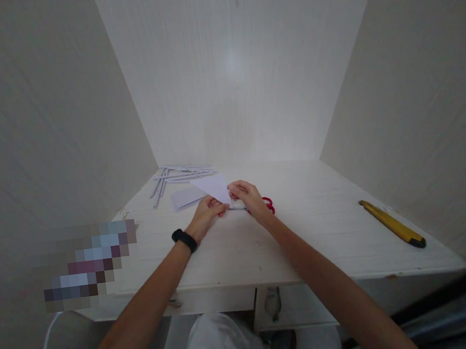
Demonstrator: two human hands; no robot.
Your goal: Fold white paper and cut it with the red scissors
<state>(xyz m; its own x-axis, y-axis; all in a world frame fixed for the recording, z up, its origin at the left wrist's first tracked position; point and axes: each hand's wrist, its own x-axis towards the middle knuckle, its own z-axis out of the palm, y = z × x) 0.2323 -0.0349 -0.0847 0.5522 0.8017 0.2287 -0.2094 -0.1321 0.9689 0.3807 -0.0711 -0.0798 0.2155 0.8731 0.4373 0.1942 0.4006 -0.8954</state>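
Between my two hands is a white sheet of paper (216,186), its left side slanting to a point. My left hand (208,211), below a black wristband, pinches the paper's lower edge. At its right edge, the fingers of my right hand (246,192) are closed on the same paper. Red-handled scissors (269,204) lie on the table partly under my right hand, their blades pointing left toward my left fingertips. To the left of the held paper rests a stack of pale paper strips (187,197).
Several thin white paper rolls (174,176) lie crossed at the table's back left. A yellow utility knife (392,224) is near the right edge. Grey-white walls (230,84) enclose the white table (320,226). At left, a blurred-out object (91,262) has a white cable below.
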